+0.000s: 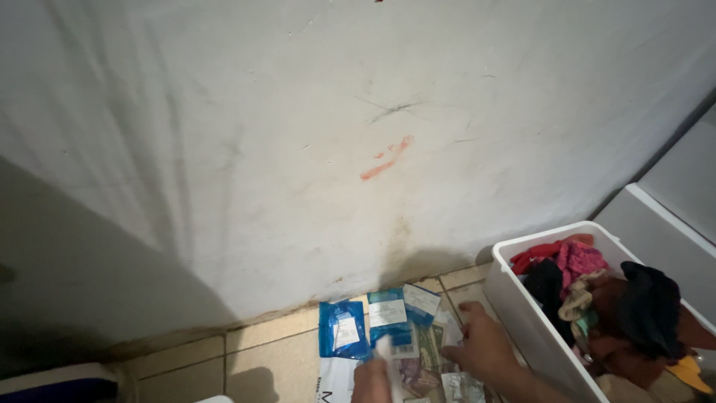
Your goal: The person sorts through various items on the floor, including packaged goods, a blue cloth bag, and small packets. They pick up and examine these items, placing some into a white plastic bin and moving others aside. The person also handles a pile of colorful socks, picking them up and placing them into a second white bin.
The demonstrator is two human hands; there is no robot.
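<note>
Packets are lying spread flat on the tiled floor point(268, 358), pushed up against the foot of the wall point(298, 149), probably so that each one is showing its face. The blue packet point(343, 330) is sitting nearest the wall at the left of the group, with two more blue packets point(399, 310) just beside it, their white labels turned up. A white bag point(332, 379) is lying partly under the blue packet, toward the near edge of the floor. Nearer the person, greyish printed packets point(426, 358) are overlapping one another in a loose pile.

The right hand point(485, 345) is resting palm down over the right side of that pile, fingers loosely curled; whether it is gripping anything beneath, I cannot tell. The left hand point(371, 377) is coming in from the bottom edge, and its thumb and finger seem to be pinching a small pale, blurred item point(384, 349); what that item is, the blur is hiding.

A white bin point(522, 306) is standing on the floor just right of the packets, crowding the right hand's side. It is heaped with bundled clothes point(597, 298) in red, pink, black and tan. A dark blue item point(60, 389) is lying at the floor's far left corner, well apart.
</note>
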